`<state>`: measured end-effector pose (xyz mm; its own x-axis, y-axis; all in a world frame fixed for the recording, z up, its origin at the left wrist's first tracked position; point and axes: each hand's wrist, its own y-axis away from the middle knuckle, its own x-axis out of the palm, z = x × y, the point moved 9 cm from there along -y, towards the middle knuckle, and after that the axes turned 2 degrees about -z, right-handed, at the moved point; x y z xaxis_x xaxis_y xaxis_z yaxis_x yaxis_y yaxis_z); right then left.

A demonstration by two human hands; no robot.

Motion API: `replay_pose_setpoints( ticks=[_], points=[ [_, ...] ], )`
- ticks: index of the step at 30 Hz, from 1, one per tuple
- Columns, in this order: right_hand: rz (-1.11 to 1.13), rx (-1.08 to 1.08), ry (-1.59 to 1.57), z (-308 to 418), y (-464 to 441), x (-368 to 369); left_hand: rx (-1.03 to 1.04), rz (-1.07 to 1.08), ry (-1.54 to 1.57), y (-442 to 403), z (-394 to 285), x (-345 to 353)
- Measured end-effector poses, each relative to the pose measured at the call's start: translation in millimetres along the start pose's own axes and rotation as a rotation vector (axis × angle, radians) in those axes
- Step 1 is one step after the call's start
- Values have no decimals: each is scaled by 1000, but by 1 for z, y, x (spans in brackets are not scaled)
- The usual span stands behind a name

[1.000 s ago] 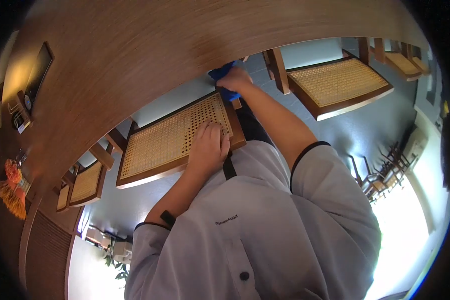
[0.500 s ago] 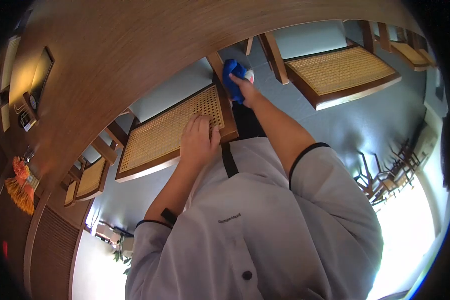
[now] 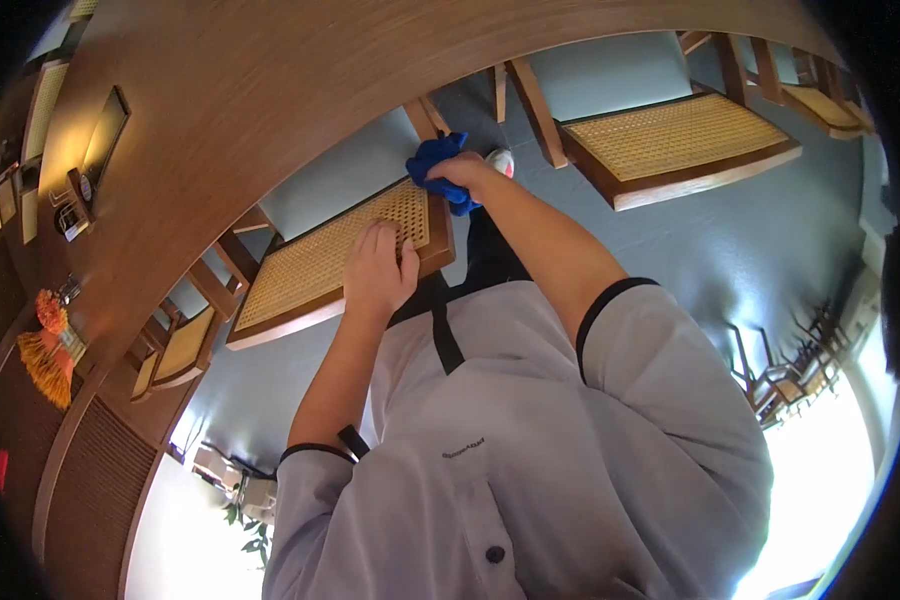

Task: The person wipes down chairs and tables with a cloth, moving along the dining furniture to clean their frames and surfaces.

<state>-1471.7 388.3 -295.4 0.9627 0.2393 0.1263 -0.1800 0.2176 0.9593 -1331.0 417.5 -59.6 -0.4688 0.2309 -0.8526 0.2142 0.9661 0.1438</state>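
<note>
My right hand [image 3: 458, 172] is closed around a bunched blue cloth [image 3: 432, 160], which lies against the upper right corner of a chair's woven cane panel and wooden frame. My left hand [image 3: 378, 265] rests on the same cane panel [image 3: 310, 275], fingers extended and thumb apart, holding nothing. A brown wooden rim [image 3: 300, 328] borders the panel. Beyond it is the chair's pale grey, smooth part [image 3: 335, 180], partly hidden under the table edge.
A large curved wooden table [image 3: 270, 90] spans the top. Another cane chair [image 3: 680, 140] stands to the right, and a smaller one [image 3: 188, 348] to the left. Grey floor [image 3: 650, 235] lies between them. An orange tasselled decoration [image 3: 48, 350] is at far left.
My right hand has moved slightly left and down with the cloth, which is now bunched over the chair's corner. My left hand stays on the cane panel as the view shifts a little.
</note>
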Motion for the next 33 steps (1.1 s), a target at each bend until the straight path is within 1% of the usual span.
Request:
replay_pose_setpoints(
  ticks=[3, 6, 7, 10, 11, 14, 17, 20, 22, 23, 24, 26, 27, 29, 32, 33],
  points=[
    [92, 114, -495, -51, -30, 22, -19, 0, -4, 0, -2, -3],
    [158, 203, -695, -31, 58, 40, -23, 27, -30, 0, 0, -1],
    [114, 160, -691, -28, 75, 38, -21, 30, -27, 0, 0, -1],
    [181, 188, -685, -32, 104, 47, 25, 17, 39, 2, 0, -2],
    [158, 166, -678, -32, 111, 45, 42, 7, 70, 3, 2, -2],
    [188, 69, -621, -23, 147, 49, 32, 61, 361, 7, 10, -2],
    [-93, 27, -630, -24, 179, 43, 122, 86, 524, 22, 12, -32],
    [-105, -29, -647, -31, 199, 69, 213, 131, 419, 47, 55, -37],
    [-164, -77, -635, -46, 200, 99, 237, 77, 331, 71, 89, -61],
    [-184, -60, -625, -51, 201, 125, 219, 68, 292, 81, 109, -71],
    [-248, -133, -542, -35, 228, 153, 198, 58, 251, 89, 128, -80],
    [-234, -135, -638, -47, 198, 184, 125, 39, 226, 110, 168, -86],
    [-232, -127, -705, -49, 192, 184, 85, 26, 212, 112, 178, -90],
    [-231, -93, -856, -59, 183, 184, 79, 18, 214, 116, 184, -90],
    [-429, -288, -932, -53, 185, 147, 67, 33, 167, 106, 172, -86],
    [-475, -296, -916, -53, 190, 133, 57, 52, 139, 109, 171, -84]
  ],
)
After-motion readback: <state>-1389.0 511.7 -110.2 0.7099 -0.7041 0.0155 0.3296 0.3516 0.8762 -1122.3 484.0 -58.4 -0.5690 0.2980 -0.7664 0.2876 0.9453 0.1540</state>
